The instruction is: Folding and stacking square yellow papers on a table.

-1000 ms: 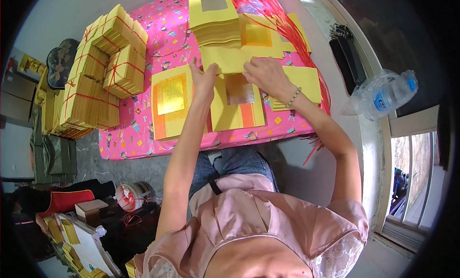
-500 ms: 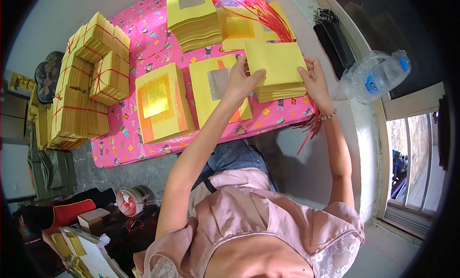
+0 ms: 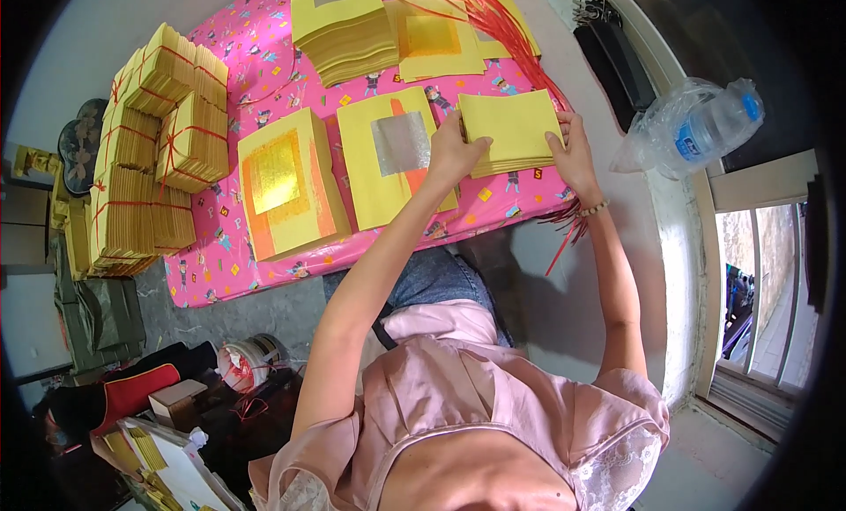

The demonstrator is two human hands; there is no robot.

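A small stack of folded yellow paper point(image 3: 508, 128) lies at the right side of the pink-covered table, between my two hands. My left hand point(image 3: 456, 150) grips its left edge, thumb on top and the fingers partly hidden behind. On the opposite edge my right hand point(image 3: 571, 154) holds it the same way, thumb over the top sheet. Just left of the stack is a pile of yellow paper with a silver square point(image 3: 388, 159). Farther left lies another pile, bearing a gold square and orange edging point(image 3: 286, 185).
Bundles tied with red string point(image 3: 145, 159) are piled at the table's left. A tall yellow paper stack point(image 3: 344, 35) and red strands point(image 3: 502, 26) occupy the far side. A plastic bottle in a clear bag point(image 3: 696, 137) rests on the ledge at right. The table's pink cover point(image 3: 211, 269) ends near my lap.
Both hands have come down slightly with the top folded sheets, which now sit squarely over the stack beneath. The view has shifted a little.
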